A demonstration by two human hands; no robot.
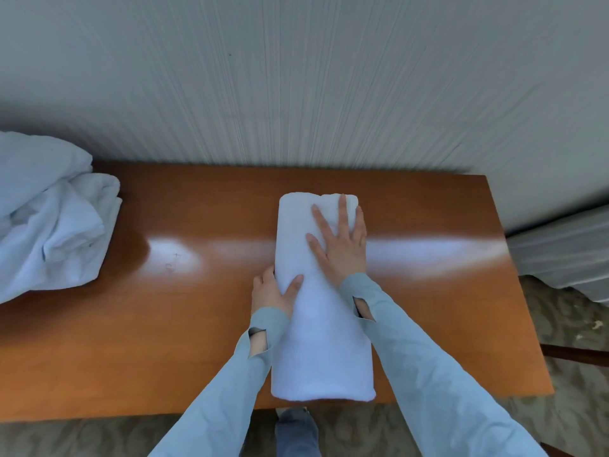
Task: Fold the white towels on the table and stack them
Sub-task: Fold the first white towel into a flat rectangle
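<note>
A white towel [321,341], folded into a long narrow strip, lies on the brown wooden table [197,324], running from the near edge toward the wall. My right hand [339,239] lies flat on its far half with fingers spread. At the strip's left edge, about midway along, my left hand [273,291] grips the towel, thumb on top and fingers tucked under the side. A heap of unfolded white towels [49,219] sits at the table's far left.
A ribbed grey-white wall [296,94] runs right behind the table. To the right stands a draped grey-white surface [566,258]. Patterned carpet [560,407] surrounds the table, and a dark wooden chair part [576,354] shows at the right.
</note>
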